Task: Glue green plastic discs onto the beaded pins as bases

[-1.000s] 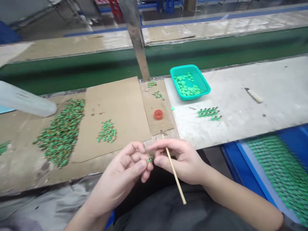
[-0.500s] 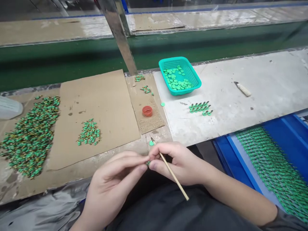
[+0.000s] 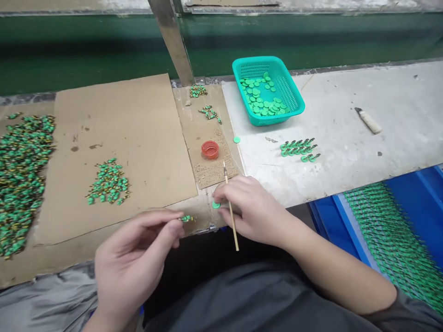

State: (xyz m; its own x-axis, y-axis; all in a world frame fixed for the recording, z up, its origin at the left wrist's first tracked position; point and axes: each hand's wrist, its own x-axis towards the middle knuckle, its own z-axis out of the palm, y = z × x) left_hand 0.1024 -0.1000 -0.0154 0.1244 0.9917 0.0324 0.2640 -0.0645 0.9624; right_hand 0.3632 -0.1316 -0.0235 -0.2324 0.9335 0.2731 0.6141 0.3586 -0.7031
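My left hand point(image 3: 138, 249) pinches a small green part point(image 3: 186, 218) between thumb and forefinger, just above the near edge of the bench. My right hand point(image 3: 251, 210) is closed round a thin wooden stick point(image 3: 230, 205) that points up toward a small red cap point(image 3: 210, 149). Its fingertips rest by a green disc point(image 3: 216, 205) on the bench edge. The two hands are apart.
A teal basket point(image 3: 292, 94) of green discs stands at the back. A short row of finished green parts point(image 3: 299, 150) lies right of centre. Piles of green parts point(image 3: 109, 182) point(image 3: 20, 177) lie on cardboard point(image 3: 138, 133) at left. A knife point(image 3: 368, 121) lies at right; a blue tray point(image 3: 404, 221) holds rows of parts.
My hands were joined on the small part; they have separated. The left hand moved left with the part, and the right hand moved up to the bench edge with the stick.
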